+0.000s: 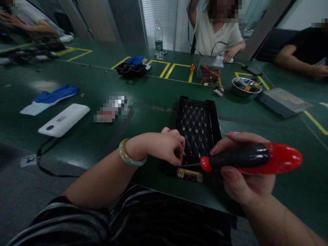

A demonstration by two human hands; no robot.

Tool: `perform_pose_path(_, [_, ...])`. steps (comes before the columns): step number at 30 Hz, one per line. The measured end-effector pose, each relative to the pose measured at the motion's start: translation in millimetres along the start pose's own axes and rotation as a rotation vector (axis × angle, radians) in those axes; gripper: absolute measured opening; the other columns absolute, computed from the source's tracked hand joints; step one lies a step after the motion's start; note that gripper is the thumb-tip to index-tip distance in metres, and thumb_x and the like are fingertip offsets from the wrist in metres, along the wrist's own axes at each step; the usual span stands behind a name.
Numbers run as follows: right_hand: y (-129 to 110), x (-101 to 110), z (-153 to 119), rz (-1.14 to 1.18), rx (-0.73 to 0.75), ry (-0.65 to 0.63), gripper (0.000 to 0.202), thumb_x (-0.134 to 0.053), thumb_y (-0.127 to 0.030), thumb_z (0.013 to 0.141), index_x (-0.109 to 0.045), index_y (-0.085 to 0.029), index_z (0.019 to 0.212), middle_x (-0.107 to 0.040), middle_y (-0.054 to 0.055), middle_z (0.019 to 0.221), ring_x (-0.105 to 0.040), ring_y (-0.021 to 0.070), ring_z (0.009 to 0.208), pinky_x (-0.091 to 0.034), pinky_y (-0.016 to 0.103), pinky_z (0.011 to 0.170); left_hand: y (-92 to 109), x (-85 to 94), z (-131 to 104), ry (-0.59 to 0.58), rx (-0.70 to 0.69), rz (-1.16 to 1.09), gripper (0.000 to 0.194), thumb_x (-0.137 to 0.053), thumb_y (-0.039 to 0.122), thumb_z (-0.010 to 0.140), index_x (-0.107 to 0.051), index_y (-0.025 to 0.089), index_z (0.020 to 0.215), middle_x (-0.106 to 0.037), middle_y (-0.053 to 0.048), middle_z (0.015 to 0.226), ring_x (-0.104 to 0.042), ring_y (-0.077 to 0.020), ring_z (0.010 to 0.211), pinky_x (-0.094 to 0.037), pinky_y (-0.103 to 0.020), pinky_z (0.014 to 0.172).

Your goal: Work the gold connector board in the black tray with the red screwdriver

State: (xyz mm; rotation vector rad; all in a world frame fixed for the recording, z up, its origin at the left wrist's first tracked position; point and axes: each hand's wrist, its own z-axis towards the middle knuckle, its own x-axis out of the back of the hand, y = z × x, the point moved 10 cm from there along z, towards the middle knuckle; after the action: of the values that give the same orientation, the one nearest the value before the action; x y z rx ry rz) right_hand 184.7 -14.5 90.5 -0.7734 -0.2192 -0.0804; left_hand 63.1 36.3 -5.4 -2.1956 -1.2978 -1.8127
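Note:
A black perforated drive tray lies on the green table near its front edge, with a small gold connector board at its near end. My right hand grips a red and black screwdriver, its thin shaft pointing left toward the tray's near left corner. My left hand, with a jade bangle on the wrist, pinches at that same corner, fingers closed right by the screwdriver tip. What the fingers hold is hidden.
A white power bank with a black cable and blue gloves lie to the left. Farther back are a black parts tray, a water bottle, coloured wires, a metal bowl and a grey drive. Other people sit around the table.

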Motion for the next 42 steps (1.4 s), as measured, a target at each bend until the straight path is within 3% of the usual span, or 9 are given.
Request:
perform_pose_path(3, [-7,-14,4,0.069,0.062,-0.094,0.061,-0.075,-0.017,0.075,-0.057,-0.022,0.134,-0.067,0.001,0.093,-0.068,0.0140,0.075,-0.062,0.029,0.068,1,0.8,0,-0.001,0.009,-0.007,0.014,-0.074,0.039,0.083,-0.081,0.027,0.085,-0.069,0.001,0.111,-0.047,-0.0230,0.111,-0.024,-0.037,0.096])
perform_pose_path(7, [-8,-22,7,0.038,0.075,-0.165,0.065,-0.076,-0.017,0.075,-0.055,-0.023,0.136,-0.068,0.001,0.091,-0.070,0.0148,0.076,-0.062,0.029,0.068,0,1.5,-1,0.005,0.028,-0.035,0.013,-0.074,0.039,0.083,-0.080,0.027,0.083,-0.069,0.002,0.109,-0.047,-0.0228,0.110,-0.025,-0.037,0.094])
perform_pose_path(14, [-7,-10,6,0.055,0.048,-0.067,0.062,-0.074,-0.017,0.075,-0.057,-0.023,0.135,-0.068,0.001,0.092,-0.069,0.0143,0.071,-0.062,0.028,0.061,0,1.7,-1,-0.015,0.019,-0.030,0.014,-0.075,0.040,0.084,-0.081,0.027,0.085,-0.069,0.001,0.108,-0.046,-0.0227,0.113,-0.024,-0.037,0.095])
perform_pose_path(23, [-10,-18,10,-0.032,0.068,-0.178,0.067,-0.076,-0.020,0.071,-0.057,-0.025,0.135,-0.071,0.000,0.085,-0.070,0.0153,0.065,-0.065,0.029,0.064,-1,2.4,0,-0.020,0.001,-0.047,0.014,-0.075,0.041,0.084,-0.080,0.028,0.085,-0.067,0.001,0.109,-0.045,-0.0233,0.113,-0.023,-0.037,0.095])
perform_pose_path(26, [-11,-21,7,-0.007,0.061,-0.230,0.074,-0.075,-0.018,0.070,-0.053,-0.025,0.140,-0.071,0.000,0.087,-0.070,0.0154,0.066,-0.065,0.029,0.067,-2,1.7,0,-0.028,0.009,-0.057,0.013,-0.077,0.040,0.083,-0.080,0.028,0.087,-0.067,0.002,0.110,-0.045,-0.0232,0.113,-0.023,-0.037,0.095])
perform_pose_path(31, [-14,-25,5,0.091,0.020,-0.241,0.076,-0.067,-0.009,0.069,-0.050,-0.022,0.142,-0.069,0.000,0.089,-0.070,0.0123,0.067,-0.060,0.024,0.060,-2,0.2,1,-0.041,0.020,-0.069,0.013,-0.077,0.040,0.083,-0.080,0.027,0.085,-0.067,0.002,0.109,-0.045,-0.0227,0.112,-0.022,-0.036,0.094])
perform_pose_path(36, [-21,-31,6,0.166,0.078,-0.250,0.076,-0.064,-0.004,0.067,-0.047,-0.020,0.139,-0.069,0.000,0.088,-0.070,0.0112,0.066,-0.060,0.023,0.064,-3,-0.9,1,-0.052,0.017,-0.069,0.014,-0.077,0.042,0.083,-0.080,0.028,0.082,-0.066,0.003,0.108,-0.044,-0.0219,0.111,-0.021,-0.036,0.092])
perform_pose_path(40, [-18,-32,6,0.179,0.034,-0.287,0.070,-0.069,-0.007,0.075,-0.047,-0.027,0.139,-0.074,0.000,0.089,-0.072,0.0117,0.069,-0.060,0.022,0.064,-5,-0.7,1,-0.050,0.014,-0.078,0.015,-0.078,0.043,0.083,-0.080,0.028,0.082,-0.065,0.004,0.108,-0.044,-0.0215,0.112,-0.021,-0.036,0.092])
perform_pose_path(42, [-13,-30,4,0.181,-0.033,-0.285,0.065,-0.077,-0.017,0.077,-0.052,-0.031,0.135,-0.075,-0.001,0.088,-0.073,0.0120,0.069,-0.060,0.021,0.062,-5,-1.5,2,-0.051,0.008,-0.077,0.015,-0.078,0.043,0.082,-0.080,0.028,0.082,-0.065,0.003,0.110,-0.043,-0.0220,0.112,-0.021,-0.036,0.092])
